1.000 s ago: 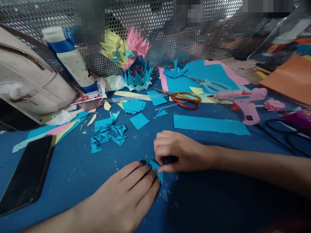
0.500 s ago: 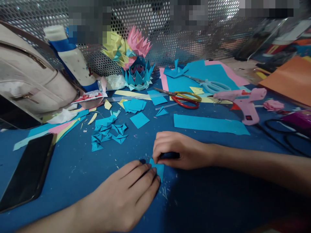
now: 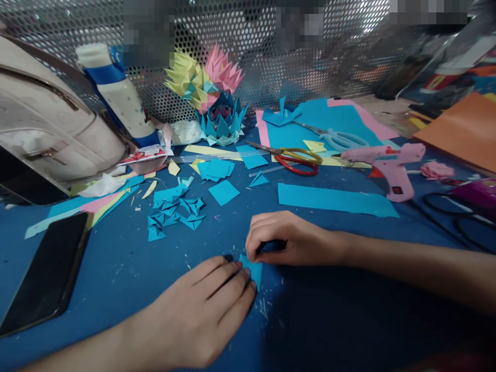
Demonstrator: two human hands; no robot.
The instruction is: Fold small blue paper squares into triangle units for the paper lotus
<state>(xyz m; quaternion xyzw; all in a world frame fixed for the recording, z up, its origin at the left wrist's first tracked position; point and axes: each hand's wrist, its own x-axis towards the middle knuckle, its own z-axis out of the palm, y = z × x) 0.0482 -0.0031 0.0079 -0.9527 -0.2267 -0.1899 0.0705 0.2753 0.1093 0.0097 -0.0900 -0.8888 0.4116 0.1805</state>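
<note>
A small piece of blue paper (image 3: 253, 270) lies on the table at the lower middle, partly hidden under my fingers. My left hand (image 3: 211, 299) rests flat over its left side, fingers stretched out and pressing it down. At the paper's upper edge, my right hand (image 3: 281, 237) has thumb and forefinger pinched together, with the other fingers curled. Several folded blue triangular pieces (image 3: 174, 209) sit in a cluster beyond my left hand. A flat blue square (image 3: 223, 192) and a long blue strip (image 3: 335, 199) lie farther off.
Red-and-yellow-handled scissors (image 3: 297, 160), light blue scissors (image 3: 343, 138) and a pink glue gun (image 3: 391, 163) lie behind my right hand. A black phone (image 3: 48, 271) is at left. Paper flowers (image 3: 220, 121), a bottle (image 3: 120, 95) and a backpack (image 3: 50, 108) stand at the back.
The view has shifted very slightly. My right hand's pinch stays at the paper's upper edge, and my left hand keeps its place.
</note>
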